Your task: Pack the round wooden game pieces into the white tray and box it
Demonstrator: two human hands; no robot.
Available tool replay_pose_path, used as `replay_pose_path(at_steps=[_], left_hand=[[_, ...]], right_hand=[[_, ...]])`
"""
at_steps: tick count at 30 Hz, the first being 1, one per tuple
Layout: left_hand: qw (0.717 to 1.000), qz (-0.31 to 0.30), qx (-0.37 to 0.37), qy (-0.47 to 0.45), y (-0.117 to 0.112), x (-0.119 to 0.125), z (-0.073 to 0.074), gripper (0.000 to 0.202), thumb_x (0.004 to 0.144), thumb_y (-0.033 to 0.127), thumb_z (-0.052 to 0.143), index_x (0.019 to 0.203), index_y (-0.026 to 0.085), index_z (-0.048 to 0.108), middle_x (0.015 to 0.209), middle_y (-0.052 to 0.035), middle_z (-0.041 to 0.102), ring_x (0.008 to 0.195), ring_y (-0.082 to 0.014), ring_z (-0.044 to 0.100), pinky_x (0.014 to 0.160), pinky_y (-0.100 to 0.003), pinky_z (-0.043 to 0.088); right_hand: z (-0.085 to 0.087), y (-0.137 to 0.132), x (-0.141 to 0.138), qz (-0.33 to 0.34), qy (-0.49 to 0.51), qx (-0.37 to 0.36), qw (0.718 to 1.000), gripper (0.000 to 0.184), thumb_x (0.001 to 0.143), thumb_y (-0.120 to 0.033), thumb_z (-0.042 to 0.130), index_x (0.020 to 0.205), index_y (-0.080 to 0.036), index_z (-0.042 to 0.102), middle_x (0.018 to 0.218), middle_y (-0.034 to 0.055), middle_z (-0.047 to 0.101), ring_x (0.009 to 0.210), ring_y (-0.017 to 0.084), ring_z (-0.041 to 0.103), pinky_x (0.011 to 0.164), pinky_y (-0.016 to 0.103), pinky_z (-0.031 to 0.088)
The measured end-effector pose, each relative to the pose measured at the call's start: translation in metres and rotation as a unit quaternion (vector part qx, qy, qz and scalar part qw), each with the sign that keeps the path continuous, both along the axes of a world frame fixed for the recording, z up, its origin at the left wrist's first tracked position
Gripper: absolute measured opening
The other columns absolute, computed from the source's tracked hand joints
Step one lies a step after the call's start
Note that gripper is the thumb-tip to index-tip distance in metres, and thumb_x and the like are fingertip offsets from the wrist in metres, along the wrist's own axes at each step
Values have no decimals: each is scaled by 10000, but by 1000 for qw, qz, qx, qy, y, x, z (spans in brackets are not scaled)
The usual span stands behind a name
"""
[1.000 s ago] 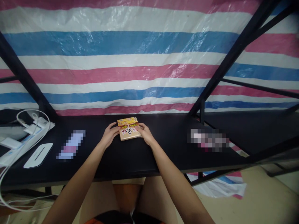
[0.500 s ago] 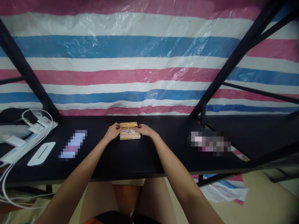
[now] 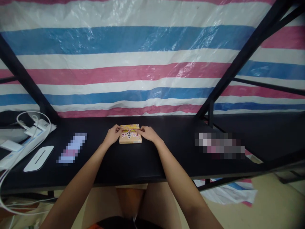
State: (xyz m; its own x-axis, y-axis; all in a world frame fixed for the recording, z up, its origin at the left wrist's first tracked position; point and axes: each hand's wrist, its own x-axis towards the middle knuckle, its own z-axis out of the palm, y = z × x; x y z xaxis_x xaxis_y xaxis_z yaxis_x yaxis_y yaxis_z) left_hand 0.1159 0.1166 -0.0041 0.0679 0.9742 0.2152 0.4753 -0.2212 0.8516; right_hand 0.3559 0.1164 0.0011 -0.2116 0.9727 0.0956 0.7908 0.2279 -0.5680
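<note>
A flat tan cardboard box [image 3: 130, 136] with a yellow band and dark printed characters lies on the black table [image 3: 133, 165] in the head view. My left hand [image 3: 112, 134] holds its left side, fingers curled in at the upper corner. On the opposite side my right hand [image 3: 148, 133] grips the right edge, its fingertips reaching slightly over the top face. The box looks closed. Its underside and far side are hidden.
At the left are a power strip [image 3: 26, 143] with white cables and a flat white device [image 3: 38, 159]. A blurred-out rectangular item [image 3: 72, 148] lies nearer my left arm, another blurred item [image 3: 219, 145] at the right. Black metal posts [image 3: 228, 74] and striped sheeting [image 3: 133, 71] stand behind.
The camera view has shifted a little. My right fingers now reach further over the box's right edge. Both hands stay at the box's sides.
</note>
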Motion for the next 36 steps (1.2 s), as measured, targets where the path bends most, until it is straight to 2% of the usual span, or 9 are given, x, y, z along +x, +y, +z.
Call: replay_pose_path(at_steps=[7, 15, 29, 36], left_hand=[[1000, 23, -4, -16, 2, 4, -5, 122, 699, 284, 648, 779, 209, 594, 714, -4, 619, 587, -140, 517, 608, -247, 384], [1000, 18, 8, 23, 6, 0, -10, 135, 739, 316, 614, 815, 206, 590, 741, -12, 622, 610, -144, 549, 601, -248, 407], [999, 19, 9, 29, 5, 1, -11, 151, 747, 339, 602, 814, 206, 576, 729, -17, 605, 602, -141, 523, 611, -256, 412], [996, 6, 21, 84, 1, 0, -4, 199, 786, 379, 552, 859, 195, 568, 794, -27, 622, 636, -142, 558, 628, -263, 446]], right_hand=[[-3, -3, -1, -14, -2, 20, 1000, 436, 820, -597, 474, 779, -196, 641, 802, 66, 682, 731, 185, 613, 631, 238, 378], [-6, 1, -1, -17, 7, 18, 1000, 445, 806, -616, 483, 776, -200, 641, 792, 60, 680, 727, 186, 615, 614, 236, 372], [-5, 0, -2, -16, 22, 16, 1000, 409, 810, -566, 500, 783, -186, 650, 808, 76, 681, 743, 194, 615, 634, 245, 379], [0, -3, -4, -17, 36, 15, 999, 414, 808, -544, 510, 770, -164, 668, 752, 70, 678, 706, 176, 607, 615, 231, 376]])
